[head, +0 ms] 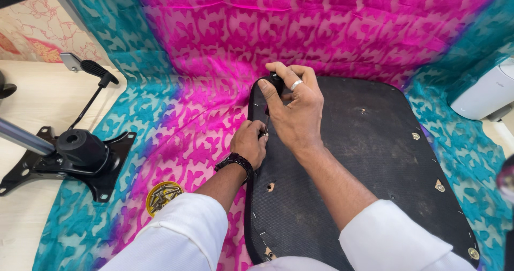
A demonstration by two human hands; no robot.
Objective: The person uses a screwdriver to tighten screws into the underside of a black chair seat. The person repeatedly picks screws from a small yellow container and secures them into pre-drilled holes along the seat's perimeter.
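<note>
A black chair seat base [375, 158] lies upside down on a pink and teal patterned cloth [209, 46]. My right hand [293, 108], with a ring on one finger, grips the black handle of a screwdriver [274, 81] that stands upright near the seat's left edge. My left hand [249, 142], with a dark wristband, is closed around the screwdriver's metal shaft at its tip, down on the seat's surface. The tip and any screw under it are hidden by my fingers.
A black chair tilt mechanism [80, 153] with a lever [96, 75] and a metal tube lies at the left. A small yellow round dish of screws [162, 196] sits on the cloth by my left sleeve. A white object [484, 94] stands at the right edge.
</note>
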